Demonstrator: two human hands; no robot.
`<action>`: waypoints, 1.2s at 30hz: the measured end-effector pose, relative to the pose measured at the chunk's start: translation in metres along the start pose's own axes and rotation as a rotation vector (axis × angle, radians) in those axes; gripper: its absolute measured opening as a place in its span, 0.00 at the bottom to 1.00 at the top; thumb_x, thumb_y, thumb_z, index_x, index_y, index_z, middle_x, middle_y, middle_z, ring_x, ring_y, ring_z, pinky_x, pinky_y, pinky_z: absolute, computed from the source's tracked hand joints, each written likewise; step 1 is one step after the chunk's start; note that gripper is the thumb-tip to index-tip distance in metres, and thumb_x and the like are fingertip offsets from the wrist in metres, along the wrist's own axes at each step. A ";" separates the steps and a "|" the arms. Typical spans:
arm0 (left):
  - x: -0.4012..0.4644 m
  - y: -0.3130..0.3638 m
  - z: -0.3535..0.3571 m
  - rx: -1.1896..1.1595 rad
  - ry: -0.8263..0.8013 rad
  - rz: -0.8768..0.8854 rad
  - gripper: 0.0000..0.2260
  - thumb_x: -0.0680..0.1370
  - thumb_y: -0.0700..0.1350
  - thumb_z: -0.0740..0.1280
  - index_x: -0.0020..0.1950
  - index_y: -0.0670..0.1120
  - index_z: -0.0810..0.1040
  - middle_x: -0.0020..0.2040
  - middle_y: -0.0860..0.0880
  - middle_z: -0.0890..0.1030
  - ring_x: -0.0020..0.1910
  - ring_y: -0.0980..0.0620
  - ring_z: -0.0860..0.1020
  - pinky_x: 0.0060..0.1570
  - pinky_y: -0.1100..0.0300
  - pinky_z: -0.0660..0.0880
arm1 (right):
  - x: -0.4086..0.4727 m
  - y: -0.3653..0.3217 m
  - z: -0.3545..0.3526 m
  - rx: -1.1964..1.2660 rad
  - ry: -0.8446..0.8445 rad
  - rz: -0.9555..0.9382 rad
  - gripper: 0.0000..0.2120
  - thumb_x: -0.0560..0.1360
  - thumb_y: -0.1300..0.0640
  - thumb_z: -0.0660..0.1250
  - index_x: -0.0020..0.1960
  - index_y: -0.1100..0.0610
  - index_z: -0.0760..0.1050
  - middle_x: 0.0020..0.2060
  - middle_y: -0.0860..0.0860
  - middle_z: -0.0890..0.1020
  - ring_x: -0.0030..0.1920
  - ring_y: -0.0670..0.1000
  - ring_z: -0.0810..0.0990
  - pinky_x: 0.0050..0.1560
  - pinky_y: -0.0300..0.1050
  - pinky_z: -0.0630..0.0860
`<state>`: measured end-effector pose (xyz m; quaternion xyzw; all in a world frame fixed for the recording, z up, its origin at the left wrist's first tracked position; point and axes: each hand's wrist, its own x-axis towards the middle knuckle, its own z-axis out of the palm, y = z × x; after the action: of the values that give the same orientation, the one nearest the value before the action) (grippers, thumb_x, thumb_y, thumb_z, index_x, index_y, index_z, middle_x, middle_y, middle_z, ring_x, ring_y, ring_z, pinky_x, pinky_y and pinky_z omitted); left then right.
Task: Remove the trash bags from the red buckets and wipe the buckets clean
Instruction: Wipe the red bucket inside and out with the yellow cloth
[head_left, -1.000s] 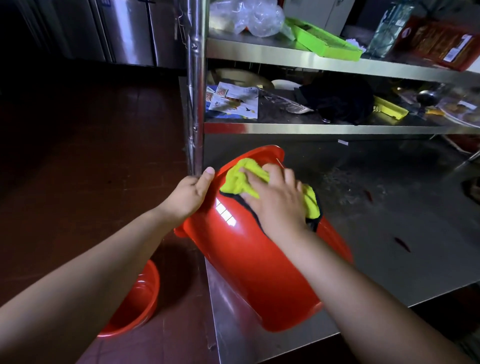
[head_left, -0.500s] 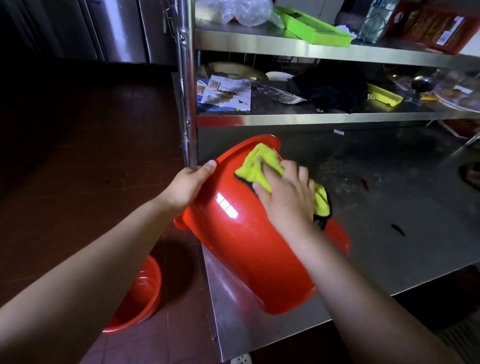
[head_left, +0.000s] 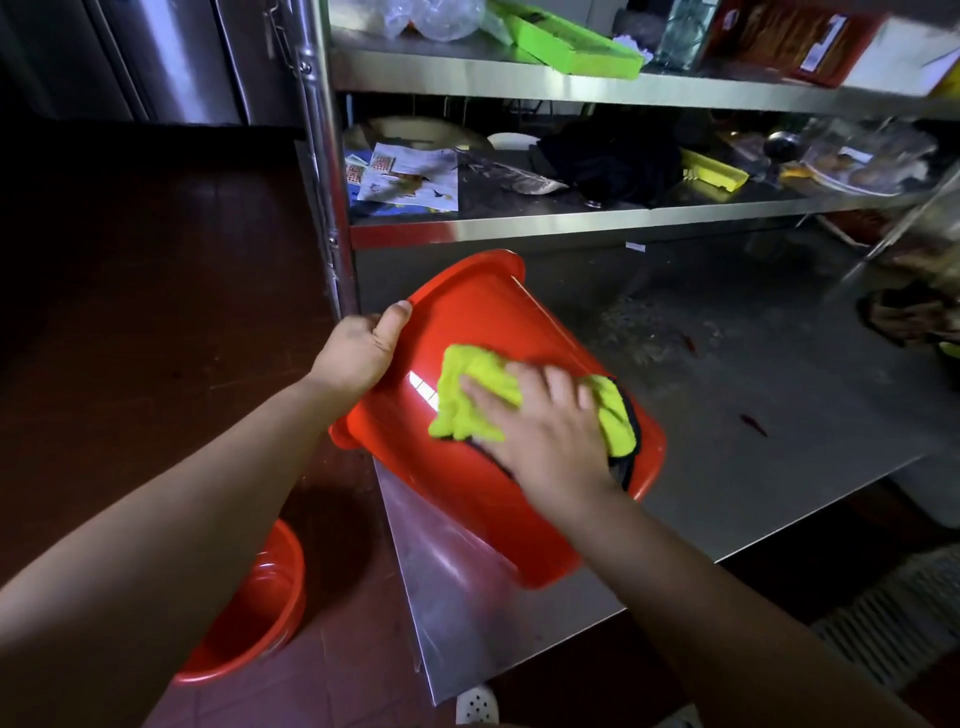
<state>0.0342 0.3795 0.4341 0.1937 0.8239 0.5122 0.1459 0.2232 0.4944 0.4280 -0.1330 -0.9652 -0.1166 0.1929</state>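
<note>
1. Glossy red plastic bucket (head_left: 483, 483) lies tilted on the stainless steel counter (head_left: 779, 441).
2. Left hand (head_left: 363, 353) grips its side.
3. Right hand (head_left: 545, 431), fingers spread flat, presses a yellow-green microfibre cloth (head_left: 467, 400) against the bucket's outer wall.
4. Second red bucket (head_left: 254, 613) stands on the floor.

The left hand's (head_left: 358, 348) fingers are hidden behind the bucket (head_left: 483, 332). Part of the cloth (head_left: 467, 400) is covered by the blurred right hand (head_left: 545, 431). A second bucket (head_left: 260, 613) is partly hidden by the left forearm.
</note>
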 end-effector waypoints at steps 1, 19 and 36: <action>0.000 -0.003 -0.001 -0.025 -0.005 -0.002 0.26 0.76 0.64 0.58 0.31 0.43 0.69 0.30 0.47 0.68 0.31 0.49 0.69 0.38 0.53 0.68 | 0.009 0.013 -0.002 0.047 -0.004 0.099 0.27 0.67 0.38 0.68 0.65 0.40 0.71 0.57 0.52 0.75 0.52 0.58 0.72 0.48 0.53 0.70; 0.005 0.014 0.006 0.178 0.031 0.098 0.26 0.78 0.63 0.54 0.31 0.44 0.71 0.35 0.43 0.75 0.42 0.41 0.75 0.50 0.50 0.72 | -0.077 -0.022 0.020 -0.211 0.090 -0.113 0.24 0.72 0.47 0.67 0.67 0.43 0.68 0.60 0.57 0.73 0.57 0.60 0.71 0.52 0.57 0.66; -0.015 -0.017 -0.005 -0.050 0.038 0.052 0.22 0.81 0.56 0.54 0.32 0.43 0.66 0.30 0.47 0.65 0.31 0.50 0.65 0.34 0.57 0.65 | -0.025 0.092 0.001 0.433 -0.133 0.626 0.31 0.66 0.30 0.50 0.48 0.53 0.78 0.52 0.51 0.73 0.56 0.56 0.69 0.56 0.54 0.70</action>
<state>0.0424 0.3617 0.4218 0.2018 0.8082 0.5397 0.1216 0.2729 0.5754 0.4328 -0.3846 -0.8906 0.1633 0.1798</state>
